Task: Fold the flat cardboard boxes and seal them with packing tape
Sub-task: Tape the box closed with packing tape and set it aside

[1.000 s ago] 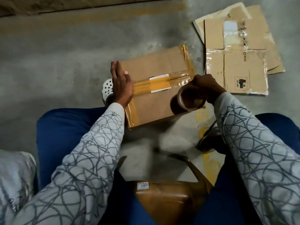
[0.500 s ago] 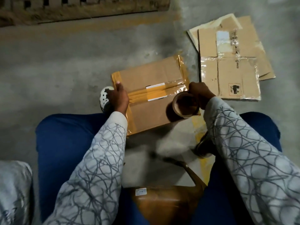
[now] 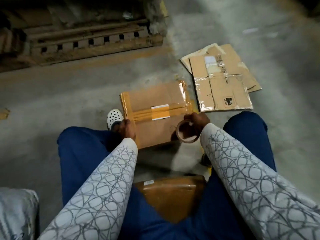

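On the box (image 3: 155, 122) edge, left hand (image 3: 127, 129) lower than before, perhaps gripping.

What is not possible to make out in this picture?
Head view only:
- Label text on the box: too small, blurred.
- Tape roll free end: hidden by the right hand.
- Left hand fingertips: hidden over the box's edge.
- Lap parcel: partly covered by the legs.

The grey concrete floor (image 3: 69, 94) carries a taped cardboard box (image 3: 155, 99) in the middle. Just right of it lies a stack of flat cardboard sheets (image 3: 223, 94). Farther back sits what looks like a wooden pallet (image 3: 90, 44), and a white clog (image 3: 114, 118) stands at the box's left edge.
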Demonstrator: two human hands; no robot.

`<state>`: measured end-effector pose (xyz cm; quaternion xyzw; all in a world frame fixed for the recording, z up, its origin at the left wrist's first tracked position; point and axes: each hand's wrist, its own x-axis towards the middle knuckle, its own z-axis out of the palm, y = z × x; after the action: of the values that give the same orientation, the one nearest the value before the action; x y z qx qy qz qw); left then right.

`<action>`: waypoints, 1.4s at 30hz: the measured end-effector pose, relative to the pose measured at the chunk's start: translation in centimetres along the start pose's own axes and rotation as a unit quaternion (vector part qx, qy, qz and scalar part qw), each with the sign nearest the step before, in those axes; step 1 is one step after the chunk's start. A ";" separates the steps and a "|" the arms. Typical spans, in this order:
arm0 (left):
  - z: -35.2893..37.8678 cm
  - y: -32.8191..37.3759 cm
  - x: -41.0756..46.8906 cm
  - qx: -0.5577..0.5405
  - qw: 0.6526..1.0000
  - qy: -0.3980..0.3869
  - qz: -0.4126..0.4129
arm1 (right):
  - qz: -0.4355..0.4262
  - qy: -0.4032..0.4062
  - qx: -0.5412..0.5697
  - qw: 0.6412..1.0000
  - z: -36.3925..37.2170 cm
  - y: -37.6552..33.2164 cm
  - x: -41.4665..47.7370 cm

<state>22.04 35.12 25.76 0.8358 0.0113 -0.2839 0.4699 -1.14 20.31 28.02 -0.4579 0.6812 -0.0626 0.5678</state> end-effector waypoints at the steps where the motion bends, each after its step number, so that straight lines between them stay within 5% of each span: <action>1: -0.4 0.3 0.1 0.006 1.000 -0.021 0.002 | -0.013 -0.003 0.038 0.999 -0.1 0.3 -1.1; 9: -2.9 2.0 -2.9 -0.059 0.987 -0.058 0.134 | -0.152 0.030 0.208 0.966 -4.7 -1.6 -5.8; 13: -4.7 3.4 -1.4 -0.307 0.952 -0.006 0.001 | -0.148 -0.023 0.286 0.947 -8.5 -2.4 -6.7; 15: -6.0 4.7 -1.3 -0.431 0.891 -0.125 -0.066 | -0.159 0.016 0.216 0.963 -9.7 -2.3 -6.3; 17: -6.2 5.6 -1.8 -0.371 0.891 -0.258 -0.030 | -0.175 0.036 0.108 0.978 -9.1 -2.0 -5.2; 19: -4.6 4.2 -2.5 -0.232 0.925 -0.299 0.004 | -0.172 0.042 0.015 0.984 -7.5 -0.6 -4.2; 21: -3.3 1.9 -2.9 -0.130 0.963 -0.233 -0.022 | -0.159 0.039 -0.026 0.986 -6.1 1.2 -3.5; 25: -2.9 -0.2 -0.3 -0.103 0.968 -0.224 -0.044 | -0.152 0.017 -0.077 0.985 -5.4 2.5 -1.7; 29: -2.9 1.5 0.7 -0.109 0.968 -0.220 0.043 | -0.209 -0.019 -0.060 0.976 -5.2 2.4 -0.2; 32: -2.4 2.3 1.0 -0.118 0.983 -0.122 0.075 | -0.229 -0.035 -0.064 0.971 -5.3 1.8 1.0; 35: -1.8 1.3 1.8 -0.113 0.992 -0.052 0.012 | -0.182 -0.008 -0.078 0.980 -4.5 1.7 1.9; 39: -0.3 -2.0 1.8 -0.104 0.958 -0.216 -0.154 | -0.108 0.001 0.012 0.994 -1.9 2.3 1.9; 42: 0.4 -1.8 1.9 -0.098 0.947 -0.234 -0.197 | -0.060 0.045 0.117 0.990 -0.1 1.5 1.9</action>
<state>22.90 35.36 23.31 0.6766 0.0930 -0.5559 0.4738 -1.94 19.79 25.78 -0.4249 0.6653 -0.1961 0.5816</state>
